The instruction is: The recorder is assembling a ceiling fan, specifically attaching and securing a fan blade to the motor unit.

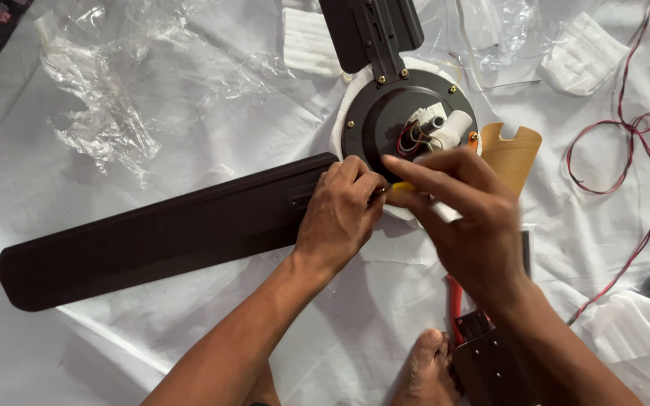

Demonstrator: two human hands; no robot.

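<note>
- A white sheet (189,353) covers the whole surface under the work; whether a floor or a counter lies beneath it cannot be told.
- A long dark brown fan blade (152,233) lies across the sheet from the lower left up to the motor, its inner end touching the housing.
- The round dark motor housing (385,120) sits at top centre on a white foam ring (338,124), with brass screws around its rim and a white wire connector (438,124) at its middle.
- A second dark blade (370,30) runs from the housing off the top edge.
- Crumpled clear plastic wrap (107,105) lies at the upper left, well apart from the hands.
- A red and black wire (630,143) loops down the right side.
- A tan cardboard piece (513,154) lies just right of the housing.
- The right hand (475,222) has its fingers closed on a yellow-handled screwdriver (404,186), the tool aimed at the blade's inner end.
- The left hand (340,214) rests on that inner end beside the housing, fingers curled together and pressing at the joint where the screwdriver's tip meets it.
- A bare foot (426,365) shows at the bottom edge.
</note>
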